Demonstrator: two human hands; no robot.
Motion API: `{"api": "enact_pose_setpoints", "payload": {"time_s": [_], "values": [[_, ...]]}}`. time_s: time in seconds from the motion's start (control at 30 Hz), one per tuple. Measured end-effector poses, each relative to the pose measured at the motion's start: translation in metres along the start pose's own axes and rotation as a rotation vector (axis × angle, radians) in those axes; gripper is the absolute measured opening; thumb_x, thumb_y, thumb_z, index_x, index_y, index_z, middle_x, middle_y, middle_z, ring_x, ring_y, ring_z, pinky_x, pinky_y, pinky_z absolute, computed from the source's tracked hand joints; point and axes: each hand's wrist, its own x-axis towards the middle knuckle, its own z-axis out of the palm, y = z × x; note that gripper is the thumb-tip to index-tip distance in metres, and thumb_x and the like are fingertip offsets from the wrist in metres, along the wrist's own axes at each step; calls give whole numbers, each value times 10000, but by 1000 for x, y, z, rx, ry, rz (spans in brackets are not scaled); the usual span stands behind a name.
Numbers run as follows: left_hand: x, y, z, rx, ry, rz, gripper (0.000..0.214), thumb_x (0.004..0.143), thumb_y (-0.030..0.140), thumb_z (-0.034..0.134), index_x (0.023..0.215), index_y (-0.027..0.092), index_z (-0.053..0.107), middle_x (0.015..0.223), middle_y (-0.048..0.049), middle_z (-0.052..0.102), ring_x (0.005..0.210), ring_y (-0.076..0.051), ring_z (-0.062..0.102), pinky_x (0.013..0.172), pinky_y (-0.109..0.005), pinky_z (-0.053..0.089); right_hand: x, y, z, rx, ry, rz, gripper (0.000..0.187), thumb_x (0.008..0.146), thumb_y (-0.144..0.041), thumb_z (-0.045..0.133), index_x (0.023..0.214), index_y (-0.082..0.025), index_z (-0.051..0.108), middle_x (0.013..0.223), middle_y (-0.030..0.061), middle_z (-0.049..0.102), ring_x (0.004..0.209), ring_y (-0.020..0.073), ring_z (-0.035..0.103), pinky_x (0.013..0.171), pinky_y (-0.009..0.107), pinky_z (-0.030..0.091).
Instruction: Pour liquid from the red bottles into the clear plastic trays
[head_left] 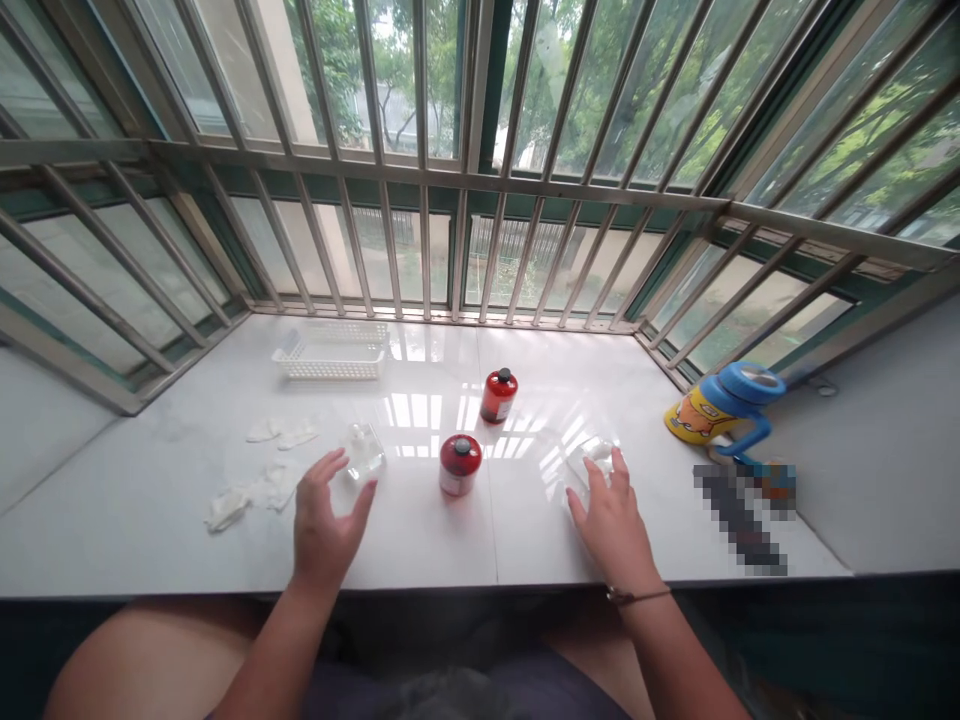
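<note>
My left hand (324, 520) hovers over the white sill, fingers spread and open, just short of a small clear glass bottle (365, 449). My right hand (611, 515) lies flat with fingers stretched out on a clear plastic bag (577, 455) that holds something white. Two small red bottles with black caps stand between the hands: one near (459, 465), one farther back (499, 396). Neither hand grips anything.
White crumpled gloves or tissues (259, 470) lie left of my left hand. A white plastic basket (332, 352) sits at the back left. A yellow cup with a blue lid (724, 403) stands at the right. Metal window bars (465, 180) close the far side.
</note>
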Motion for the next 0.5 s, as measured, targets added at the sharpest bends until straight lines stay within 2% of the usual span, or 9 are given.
{"api": "enact_pose_setpoints", "payload": {"time_s": [0.13, 0.3, 0.43, 0.5], "values": [[-20, 37, 7, -154, -105, 47, 210, 1046, 290, 658, 1252, 278, 617, 1338, -107, 715, 1292, -321, 698, 1153, -566, 568, 30, 2, 24, 70, -35, -15, 516, 1029, -362, 602, 1506, -167, 575, 1793, 248, 196, 1426, 456, 583, 1095, 614, 563], [-38, 60, 28, -284, -330, 28, 255, 1057, 264, 607, 1311, 288, 607, 1364, -108, 716, 1303, -300, 705, 1109, -520, 614, 83, -12, 39, 169, -114, -128, 516, 1003, -333, 659, 1489, -169, 604, 1818, 238, 143, 1456, 427, 570, 1151, 599, 529], [-49, 66, 32, -313, -415, 39, 281, 1055, 252, 601, 1335, 285, 609, 1386, -119, 712, 1316, -298, 705, 1099, -506, 627, 108, -44, 31, 210, 48, -197, 497, 1044, -344, 634, 1519, -203, 601, 1828, 203, 134, 1607, 447, 366, 1243, 663, 411], [-53, 66, 30, -316, -428, 34, 273, 1057, 247, 600, 1327, 288, 611, 1384, -120, 711, 1316, -298, 705, 1098, -511, 629, 117, -66, 25, 242, 98, -282, 494, 1063, -342, 618, 1546, -241, 595, 1833, 170, 139, 1637, 429, 314, 1273, 661, 374]]}}
